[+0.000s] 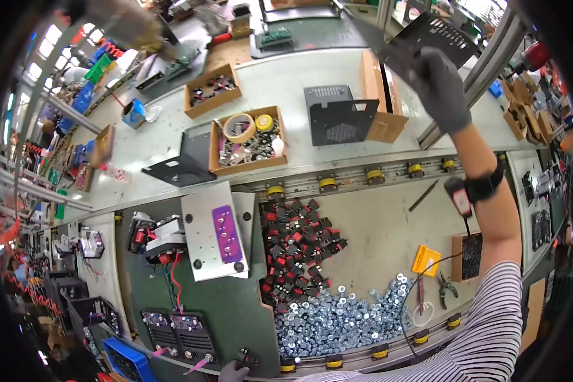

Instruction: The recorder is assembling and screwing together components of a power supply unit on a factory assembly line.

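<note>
Workbench crowded with parts. At one o'clock my right hand [440, 89], gloved, fingers clamped on a black perforated metal panel [430, 35], raised off the bench for handling. At six o'clock my left hand [234, 371] touches a small black part [247, 358]; finger closure cannot be determined.

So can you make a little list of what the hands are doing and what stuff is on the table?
right hand: gloved right hand raised, gripping a black perforated metal panel
left hand: gloved left hand at the lower edge, touching a small black part
pile one: black and red switches
pile two: shiny metal washers
middle: silver metal plate with a purple strip
boxes: cardboard box holding tape rolls
tools: pliers beside a yellow tag
</note>
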The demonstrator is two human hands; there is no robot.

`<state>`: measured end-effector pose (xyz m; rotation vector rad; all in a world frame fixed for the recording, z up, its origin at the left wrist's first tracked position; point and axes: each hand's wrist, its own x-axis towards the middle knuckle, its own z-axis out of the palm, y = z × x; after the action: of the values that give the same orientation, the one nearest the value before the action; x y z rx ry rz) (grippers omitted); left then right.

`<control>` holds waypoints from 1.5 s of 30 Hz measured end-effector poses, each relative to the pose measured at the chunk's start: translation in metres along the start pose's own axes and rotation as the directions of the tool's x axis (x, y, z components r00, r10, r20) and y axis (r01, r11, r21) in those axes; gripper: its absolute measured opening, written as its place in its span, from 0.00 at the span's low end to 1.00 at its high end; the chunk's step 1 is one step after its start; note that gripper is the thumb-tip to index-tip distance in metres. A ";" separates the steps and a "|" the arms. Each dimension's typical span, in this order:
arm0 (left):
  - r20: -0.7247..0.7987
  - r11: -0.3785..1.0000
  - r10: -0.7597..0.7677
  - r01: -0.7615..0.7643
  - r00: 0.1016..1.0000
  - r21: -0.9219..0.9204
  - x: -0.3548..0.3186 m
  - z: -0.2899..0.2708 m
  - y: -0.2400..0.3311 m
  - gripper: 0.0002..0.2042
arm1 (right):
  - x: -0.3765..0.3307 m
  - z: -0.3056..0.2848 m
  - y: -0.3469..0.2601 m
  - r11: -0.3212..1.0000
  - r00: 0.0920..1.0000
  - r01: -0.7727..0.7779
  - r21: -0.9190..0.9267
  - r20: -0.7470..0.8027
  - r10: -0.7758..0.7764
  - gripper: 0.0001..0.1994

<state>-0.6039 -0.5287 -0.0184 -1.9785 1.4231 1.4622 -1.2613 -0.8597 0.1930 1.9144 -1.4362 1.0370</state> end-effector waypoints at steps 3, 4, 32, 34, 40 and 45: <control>-0.036 0.997 -0.059 0.057 0.998 -0.052 -0.017 -0.006 0.028 0.16 | 0.007 -0.044 -0.072 0.950 0.991 0.056 0.306 0.102 -0.091 0.10; -0.098 0.993 0.117 -0.115 0.988 0.025 -0.022 -0.008 0.035 0.17 | 0.006 -0.057 -0.095 0.908 0.984 -0.024 0.419 0.172 -0.053 0.11; -0.344 0.436 0.826 -0.893 0.447 -0.112 -0.269 -0.047 -0.219 0.17 | -0.116 -0.207 -0.676 -0.154 0.988 -0.090 0.984 0.108 0.114 0.21; -0.389 0.413 0.812 -0.899 0.435 -0.144 -0.256 -0.032 -0.241 0.18 | -0.137 -0.198 -0.706 -0.180 0.990 -0.105 0.978 0.119 0.069 0.20; -0.736 0.487 0.634 -0.862 0.239 0.140 -0.245 0.054 -0.285 0.21 | -0.192 -0.186 -0.777 -0.219 0.987 -0.161 0.962 0.155 -0.046 0.19; -0.934 0.714 0.355 -0.660 0.051 0.235 -0.281 0.101 -0.302 0.35 | -0.196 -0.211 -0.822 -0.249 0.981 -0.191 0.950 0.173 -0.091 0.19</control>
<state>-0.4059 -0.1679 0.0852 -2.9131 2.8477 0.3379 -0.5600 -0.3434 0.1793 3.0052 -0.3333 2.7725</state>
